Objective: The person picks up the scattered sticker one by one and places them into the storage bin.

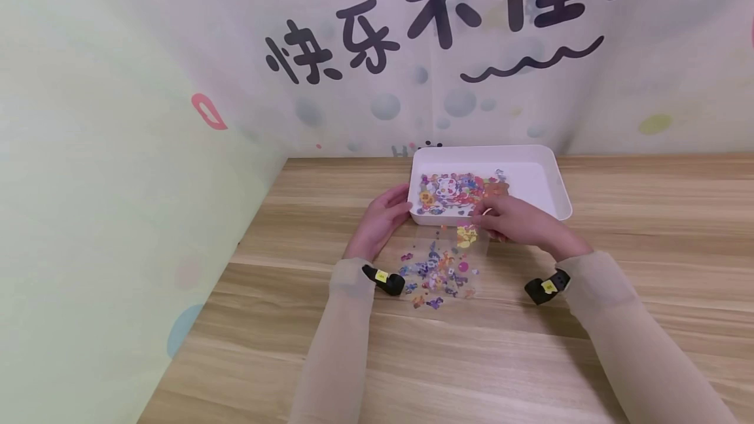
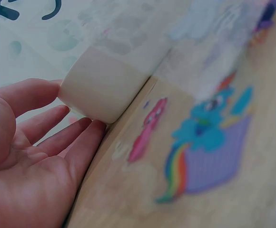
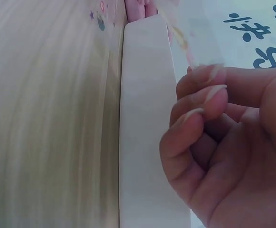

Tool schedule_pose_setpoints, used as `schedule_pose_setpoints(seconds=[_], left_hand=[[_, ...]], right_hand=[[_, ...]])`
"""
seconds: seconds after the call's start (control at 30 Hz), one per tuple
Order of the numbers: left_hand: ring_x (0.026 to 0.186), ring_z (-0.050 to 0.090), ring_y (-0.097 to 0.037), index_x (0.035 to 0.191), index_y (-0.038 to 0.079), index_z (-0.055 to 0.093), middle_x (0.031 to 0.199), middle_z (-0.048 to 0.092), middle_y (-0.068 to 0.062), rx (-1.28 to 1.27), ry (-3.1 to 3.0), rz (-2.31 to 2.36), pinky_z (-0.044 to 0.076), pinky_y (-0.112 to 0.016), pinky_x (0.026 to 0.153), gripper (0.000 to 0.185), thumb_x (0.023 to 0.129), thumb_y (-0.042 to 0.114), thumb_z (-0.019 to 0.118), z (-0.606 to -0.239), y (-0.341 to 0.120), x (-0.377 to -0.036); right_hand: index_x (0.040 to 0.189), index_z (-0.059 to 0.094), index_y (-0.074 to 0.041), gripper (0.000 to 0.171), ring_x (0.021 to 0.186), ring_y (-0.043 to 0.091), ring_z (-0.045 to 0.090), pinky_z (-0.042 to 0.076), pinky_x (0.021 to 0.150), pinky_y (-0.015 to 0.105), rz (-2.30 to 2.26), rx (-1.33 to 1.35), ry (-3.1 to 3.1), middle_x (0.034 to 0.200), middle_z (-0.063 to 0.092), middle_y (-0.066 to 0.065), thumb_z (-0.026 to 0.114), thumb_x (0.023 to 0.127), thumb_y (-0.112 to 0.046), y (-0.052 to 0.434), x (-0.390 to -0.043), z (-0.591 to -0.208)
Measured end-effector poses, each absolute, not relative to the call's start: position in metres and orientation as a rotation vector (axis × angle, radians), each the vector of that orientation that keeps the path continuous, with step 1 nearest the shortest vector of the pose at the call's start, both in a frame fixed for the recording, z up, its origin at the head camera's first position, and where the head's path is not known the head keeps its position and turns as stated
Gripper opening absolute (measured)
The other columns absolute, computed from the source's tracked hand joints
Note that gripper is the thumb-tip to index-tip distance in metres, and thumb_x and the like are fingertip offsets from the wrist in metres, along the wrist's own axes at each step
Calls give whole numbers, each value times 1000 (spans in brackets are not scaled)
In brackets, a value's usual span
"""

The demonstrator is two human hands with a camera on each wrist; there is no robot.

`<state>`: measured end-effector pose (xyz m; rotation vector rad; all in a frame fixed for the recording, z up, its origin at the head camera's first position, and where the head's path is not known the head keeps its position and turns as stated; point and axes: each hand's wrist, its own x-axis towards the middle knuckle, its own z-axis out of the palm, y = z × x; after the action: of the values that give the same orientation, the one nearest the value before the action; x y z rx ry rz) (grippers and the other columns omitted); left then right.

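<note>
On the wooden table (image 1: 530,345) below a backdrop (image 1: 412,51) reading 快乐不倒, my left hand (image 1: 381,220) rests spread against the white tray (image 1: 554,175) while my right hand (image 1: 518,221) pinches the clear sticker sheet (image 1: 438,267).

both forearms reach forward in pale, sheer sleeves, each with a small black camera strapped at the wrist. the left hand (image 1: 381,220) lies palm inward with its fingers (image 2: 57,137) nearly straight and loosely spread, the thumb above them, nothing closed in its grasp. the right hand (image 1: 518,221) sits a little farther forward, knuckles up, its fingers (image 3: 195,118) curled tightly toward the palm, long nails showing, fingertips drawn together by the thumb as in a pinch.
</note>
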<state>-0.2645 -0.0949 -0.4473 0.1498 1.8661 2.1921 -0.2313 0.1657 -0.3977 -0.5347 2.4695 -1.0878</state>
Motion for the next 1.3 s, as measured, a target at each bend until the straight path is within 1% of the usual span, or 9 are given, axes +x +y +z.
schedule_pose_setpoints(seconds=[0.3,0.47,0.63,0.77,0.9,1.03,1.2,1.3], left_hand=[[121,41,-18,134,9,39,136,39,-7,160,1849,2205,40,-26,94,49,88,6,53,-448,-96,-265],[120,42,-17,134,9,40,135,40,-7,159,1851,2205,40,-26,94,48,88,6,53,-449,-95,-265],[120,42,-16,134,9,40,135,40,-6,157,1850,2202,41,-26,94,48,88,6,53,-448,-95,-265],[120,42,-17,134,9,39,135,40,-7,160,1843,2207,40,-26,94,48,88,6,53,-449,-95,-265],[121,41,-18,134,8,39,135,40,-8,166,1832,2220,40,-28,95,49,87,5,53,-449,-95,-265],[122,40,-18,134,7,38,136,39,-8,168,1829,2220,39,-27,95,48,88,4,52,-449,-95,-265],[121,41,-18,134,7,39,136,39,-8,162,1841,2214,39,-26,95,49,87,5,53,-448,-95,-265],[121,41,-18,134,7,39,136,40,-9,169,1845,2217,39,-28,96,50,87,5,54,-449,-95,-265]], right_hand=[[94,53,-9,17,52,20,45,39,44,28,-1119,-541,2463,65,51,7,47,93,-24,166,-231,-396],[97,52,-9,18,53,20,46,41,46,30,-1147,-506,2453,67,51,8,46,93,-25,169,-231,-396],[100,51,-7,17,54,21,46,42,47,32,-1168,-485,2453,67,50,9,43,94,-20,171,-231,-394],[102,52,-8,17,61,25,48,43,51,30,-1164,-486,2503,71,50,9,43,94,-19,171,-231,-393],[101,51,-9,19,66,26,48,42,54,29,-1170,-481,2539,73,48,8,44,94,-25,171,-232,-394],[98,48,-7,24,62,23,44,40,53,30,-1230,-467,2514,68,44,7,45,93,-30,170,-233,-395],[99,46,-4,26,61,23,42,38,53,30,-1306,-471,2486,67,42,7,42,94,-30,170,-233,-397],[100,46,-4,28,56,21,41,37,50,29,-1327,-472,2488,65,43,7,41,95,-31,171,-234,-396]])
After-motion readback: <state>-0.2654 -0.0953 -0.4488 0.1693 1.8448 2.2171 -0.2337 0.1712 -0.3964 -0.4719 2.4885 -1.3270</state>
